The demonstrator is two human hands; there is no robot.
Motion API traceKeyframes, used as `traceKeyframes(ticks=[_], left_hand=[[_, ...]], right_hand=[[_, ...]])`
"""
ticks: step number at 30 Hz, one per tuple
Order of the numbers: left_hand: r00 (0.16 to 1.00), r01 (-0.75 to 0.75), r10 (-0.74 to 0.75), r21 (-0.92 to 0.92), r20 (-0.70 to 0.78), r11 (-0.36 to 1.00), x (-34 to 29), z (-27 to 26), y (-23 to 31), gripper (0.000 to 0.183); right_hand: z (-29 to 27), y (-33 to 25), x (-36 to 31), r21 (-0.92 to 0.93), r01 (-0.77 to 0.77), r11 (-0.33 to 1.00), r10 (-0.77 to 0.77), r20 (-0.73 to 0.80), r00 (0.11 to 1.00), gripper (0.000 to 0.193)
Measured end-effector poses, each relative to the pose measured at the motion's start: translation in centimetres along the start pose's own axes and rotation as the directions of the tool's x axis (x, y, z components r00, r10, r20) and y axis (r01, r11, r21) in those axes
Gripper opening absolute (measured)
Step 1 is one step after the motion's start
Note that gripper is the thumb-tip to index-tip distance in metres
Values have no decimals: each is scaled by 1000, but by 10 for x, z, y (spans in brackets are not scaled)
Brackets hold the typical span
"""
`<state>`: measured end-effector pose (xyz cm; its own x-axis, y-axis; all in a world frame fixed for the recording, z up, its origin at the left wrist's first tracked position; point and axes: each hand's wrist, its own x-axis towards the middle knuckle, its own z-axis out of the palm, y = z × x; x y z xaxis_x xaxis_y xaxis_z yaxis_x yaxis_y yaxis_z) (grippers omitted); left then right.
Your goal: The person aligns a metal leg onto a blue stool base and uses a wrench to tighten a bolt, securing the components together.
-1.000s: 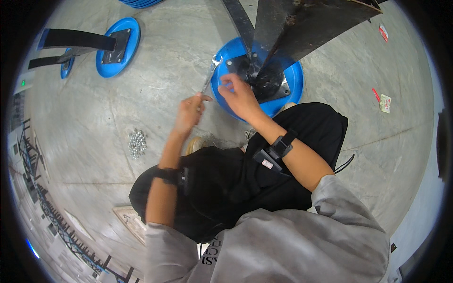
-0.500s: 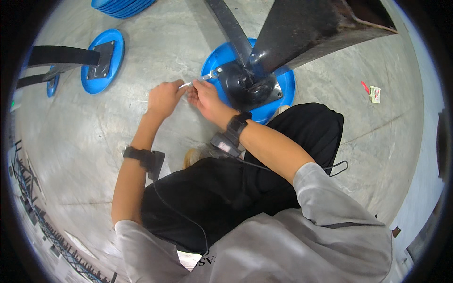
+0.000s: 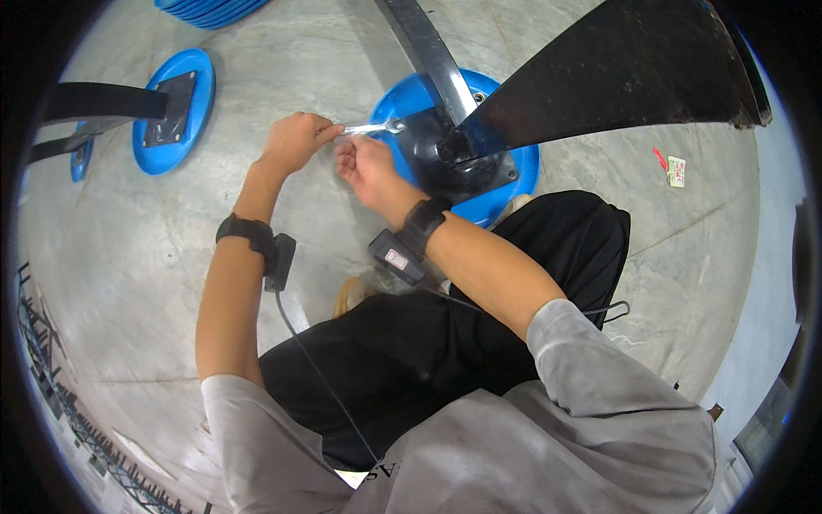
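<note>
A silver wrench (image 3: 370, 128) lies across the rim of a round blue disc (image 3: 523, 192). Its head is at a bolt near the edge of the black mounting plate (image 3: 435, 170). My left hand (image 3: 296, 141) is closed on the wrench's free end, pinching it between thumb and fingers. Just below the wrench is my right hand (image 3: 370, 171), its fingers loosely curled and apart, with nothing visible in them. From the mounting plate rise two black metal arms, one a broad beam (image 3: 612, 77) toward the upper right. Another bolt hole shows at the plate's far side.
Another blue disc (image 3: 199, 116) with a black plate and a black arm (image 3: 107, 101) stands at left. Stacked blue discs (image 3: 214, 12) are at the top edge. A small tag (image 3: 676, 171) with a red strip lies on the grey floor at right. Cables run from both wrist straps.
My right hand has come off the wrench and dropped slightly below it. My left hand still holds the end, and the wrench has swung to lie more level.
</note>
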<state>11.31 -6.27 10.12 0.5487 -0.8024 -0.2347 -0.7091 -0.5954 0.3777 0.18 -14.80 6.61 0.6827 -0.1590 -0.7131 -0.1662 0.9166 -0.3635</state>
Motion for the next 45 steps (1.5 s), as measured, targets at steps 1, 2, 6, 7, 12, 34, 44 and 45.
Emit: traceKeyframes(ticks=[1, 2, 6, 7, 12, 34, 44, 45], left_hand=[[999, -35, 35, -21, -13, 999, 1, 1, -3, 38], [999, -39, 38, -23, -12, 999, 1, 2, -6, 38], [1000, 11, -10, -24, 30, 1000, -2, 7, -5, 38], [998, 55, -54, -26, 39, 998, -2, 8, -3, 39], [1000, -14, 12, -58, -25, 998, 1, 10, -4, 38], [689, 133, -560, -839, 461, -527, -16, 123, 210, 23], [690, 351, -436, -794, 577, -496, -67, 83, 172, 33], [736, 475, -361, -817, 573, -328, -83, 73, 156, 34]], right_hand=[[1, -1, 0, 6, -22, 1000, 22, -5, 1000, 18], [0, -1, 1, 6, -19, 1000, 20, -8, 1000, 18], [-3, -4, -4, -82, -93, 992, 95, 15, 995, 18], [-3, -6, -6, -111, -122, 986, 123, 0, 992, 18], [-15, -15, -17, -226, -107, 968, 131, 93, 987, 17], [-68, -117, -120, -800, 106, -591, -25, 149, 989, 30], [-55, -118, -127, -862, 366, -351, 587, 102, 803, 45], [-59, -114, -127, -896, 344, -283, 601, 114, 791, 49]])
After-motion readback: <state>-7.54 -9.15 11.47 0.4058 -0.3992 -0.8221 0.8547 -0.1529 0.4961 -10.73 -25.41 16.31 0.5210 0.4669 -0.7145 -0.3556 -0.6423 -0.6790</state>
